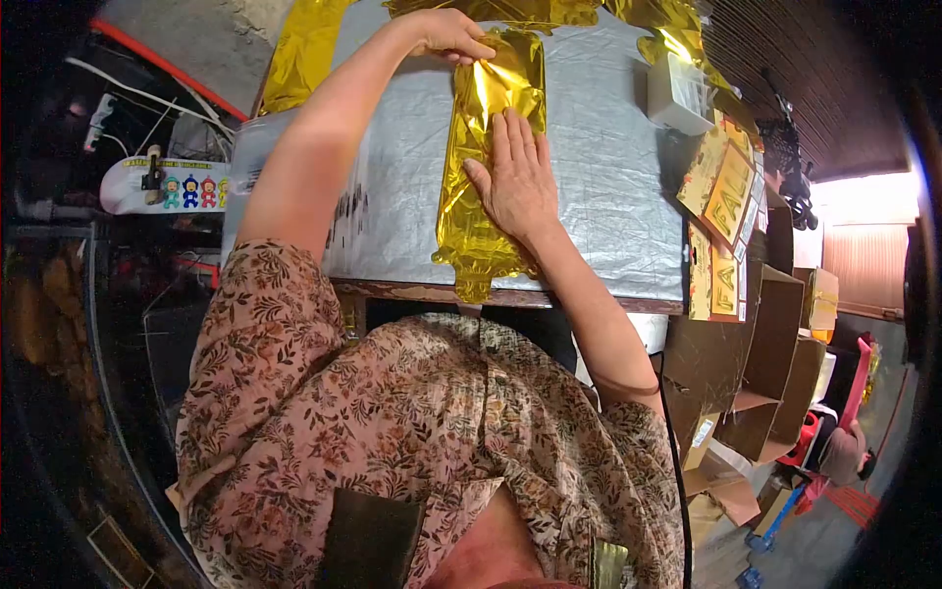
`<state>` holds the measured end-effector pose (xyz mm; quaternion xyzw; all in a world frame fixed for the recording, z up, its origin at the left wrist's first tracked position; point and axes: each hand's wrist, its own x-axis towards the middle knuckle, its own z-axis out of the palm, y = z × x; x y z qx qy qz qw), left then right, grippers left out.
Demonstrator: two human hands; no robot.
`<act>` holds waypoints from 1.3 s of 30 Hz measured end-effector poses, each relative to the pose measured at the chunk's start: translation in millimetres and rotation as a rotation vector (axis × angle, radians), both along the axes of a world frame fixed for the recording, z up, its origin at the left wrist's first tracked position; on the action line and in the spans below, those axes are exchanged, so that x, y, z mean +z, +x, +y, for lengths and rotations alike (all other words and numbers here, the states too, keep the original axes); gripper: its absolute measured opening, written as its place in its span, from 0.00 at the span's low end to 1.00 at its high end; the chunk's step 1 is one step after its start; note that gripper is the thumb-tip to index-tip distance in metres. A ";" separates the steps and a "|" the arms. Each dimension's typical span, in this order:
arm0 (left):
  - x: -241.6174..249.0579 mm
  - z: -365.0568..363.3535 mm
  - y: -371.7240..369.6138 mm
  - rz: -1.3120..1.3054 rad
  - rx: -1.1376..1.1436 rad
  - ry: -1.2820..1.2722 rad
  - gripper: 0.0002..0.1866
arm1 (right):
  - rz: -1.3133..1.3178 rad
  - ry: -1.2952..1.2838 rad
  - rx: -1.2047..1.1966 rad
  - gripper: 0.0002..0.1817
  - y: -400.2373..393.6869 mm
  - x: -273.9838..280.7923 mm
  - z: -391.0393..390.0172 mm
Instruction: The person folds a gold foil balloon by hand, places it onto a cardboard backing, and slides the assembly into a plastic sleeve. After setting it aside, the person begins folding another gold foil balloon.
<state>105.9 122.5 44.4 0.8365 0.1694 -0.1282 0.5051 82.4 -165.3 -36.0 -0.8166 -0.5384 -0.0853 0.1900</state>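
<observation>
A flat gold foil balloon (pixel 481 211), long and narrow with a small tab at its near end, lies lengthwise on the silver-covered table (pixel 608 196). At its far left corner, my left hand (pixel 453 37) has its fingers bent and pinched on the foil edge. My right hand (pixel 518 187) rests flat on the middle of the foil, fingers stretched out and the thumb apart. Creases and bright reflections run across the foil between my hands. The tips of my left fingers are partly hidden.
More gold foil (pixel 304 49) lies along the table's far and left edges. A clear plastic box (pixel 679 93) stands at the right, near packets marked FALL (pixel 731 191). Cardboard boxes (pixel 756 344) are beyond. A skateboard (pixel 167 187) is at left; another person (pixel 846 452) is far right.
</observation>
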 end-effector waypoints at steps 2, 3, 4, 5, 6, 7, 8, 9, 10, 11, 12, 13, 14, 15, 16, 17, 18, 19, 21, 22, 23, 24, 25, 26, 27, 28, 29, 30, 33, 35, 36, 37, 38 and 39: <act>1.7 0.4 -1.9 0.012 0.009 -0.017 0.13 | 0.012 0.000 0.002 0.43 0.0 1.3 -0.9; 0.9 1.9 -2.5 0.027 0.018 -0.084 0.12 | 0.023 0.000 0.001 0.43 0.1 1.9 -1.1; 0.1 3.2 -2.9 0.043 0.027 -0.151 0.12 | 0.023 -0.001 0.003 0.43 0.0 1.9 -1.1; -1.4 3.9 -2.9 0.043 0.028 -0.152 0.12 | 0.020 0.003 -0.001 0.43 0.1 1.8 -0.8; -2.2 2.1 -4.0 0.027 0.040 -0.222 0.12 | 0.018 0.006 -0.004 0.43 -0.5 2.2 -0.7; -3.5 1.1 -4.8 0.012 0.051 -0.292 0.13 | 0.019 0.003 -0.003 0.43 -0.8 2.5 -1.0; -11.6 6.0 -1.0 0.013 0.052 -0.295 0.13 | 0.023 0.004 -0.002 0.43 -0.7 3.1 -1.4; -22.0 11.9 4.9 -0.009 0.053 -0.338 0.14 | 0.027 0.007 -0.002 0.44 -0.8 4.0 -1.4; -28.2 14.6 7.9 -0.031 0.053 -0.381 0.15 | 0.028 0.003 -0.002 0.44 -1.0 3.9 -1.5; -33.7 18.1 10.5 -0.031 0.054 -0.384 0.15 | 0.033 0.007 -0.006 0.44 -1.3 3.8 -1.5; -33.9 17.8 12.0 -0.037 0.060 -0.376 0.15 | 0.037 0.011 -0.009 0.44 -1.4 4.2 -1.2; -34.4 17.5 12.6 -0.043 0.066 -0.368 0.14 | 0.038 0.008 -0.009 0.44 -1.6 4.8 -1.3; -35.0 17.4 12.2 -0.043 0.065 -0.371 0.14 | 0.048 0.006 -0.008 0.44 -1.7 5.7 -1.5; -36.5 18.6 12.2 -0.040 0.117 -0.381 0.14 | 0.057 0.006 -0.007 0.44 -1.6 6.7 -1.5; -38.2 19.5 12.0 -0.037 0.170 -0.391 0.14 | 0.057 0.004 -0.008 0.44 -1.7 7.5 -1.5; -41.0 19.4 10.9 -0.036 0.169 -0.393 0.14 | 0.070 0.011 -0.010 0.45 -2.2 8.0 -1.5; -42.9 17.4 8.6 -0.069 0.202 -0.409 0.12 | 0.082 0.019 -0.012 0.45 -2.5 8.3 -1.5; -43.8 16.0 7.2 -0.103 0.237 -0.425 0.11 | 0.082 0.017 -0.012 0.45 -2.4 8.5 -1.6; -39.0 4.4 1.6 -0.141 0.254 -0.425 0.10 | 0.084 0.027 -0.006 0.45 -2.0 8.6 -1.6; -35.4 -1.9 -0.5 -0.180 0.271 -0.422 0.09 | 0.084 0.026 -0.005 0.45 -1.5 8.6 -1.5; -37.5 -2.2 0.5 -0.180 0.273 -0.424 0.09 | 0.089 0.045 -0.004 0.45 -1.0 8.6 -1.4; -41.2 -1.9 2.0 -0.193 0.297 -0.429 0.09 | 0.094 0.064 -0.004 0.45 -1.1 8.4 -1.4; -44.0 -2.2 3.7 -0.206 0.320 -0.434 0.08 | 0.094 0.063 -0.003 0.45 -1.2 8.1 -1.6; -46.4 -2.5 6.0 -0.208 0.321 -0.435 0.08 | 0.105 0.070 -0.001 0.45 -1.0 7.8 -1.9; -49.6 -2.2 8.7 -0.219 0.327 -0.440 0.10 | 0.117 0.077 0.000 0.45 -0.9 8.6 -1.9; -53.0 -1.2 11.1 -0.231 0.333 -0.446 0.12 | 0.115 0.077 0.000 0.45 -0.8 9.6 -1.9; -62.2 6.4 16.0 -0.231 0.333 -0.446 0.12 | 0.122 0.078 0.004 0.45 -1.1 10.5 -2.2; -78.1 20.3 24.0 -0.265 0.296 -0.550 0.15 | 0.129 0.079 0.007 0.44 -1.6 11.2 -2.7; -73.6 15.8 26.2 -0.298 0.289 -0.599 0.20 | 0.127 0.066 0.010 0.43 0.0 9.7 -2.6; -62.1 9.3 29.0 -0.298 0.321 -0.545 0.22 | 0.137 0.067 0.004 0.42 -0.6 9.4 -2.5; -59.2 9.0 31.5 -0.281 0.325 -0.533 0.23 | 0.145 0.069 -0.003 0.40 -0.5 9.5 -2.0; -57.8 7.3 33.0 -0.264 0.328 -0.523 0.23 | 0.146 0.069 -0.001 0.40 -0.3 9.3 -2.2; -56.4 5.3 35.0 -0.264 0.329 -0.522 0.23 | 0.157 0.072 0.003 0.40 0.5 8.9 -2.4; -56.8 4.8 38.6 -0.284 0.341 -0.526 0.19 | 0.167 0.076 0.006 0.39 1.3 8.3 -2.6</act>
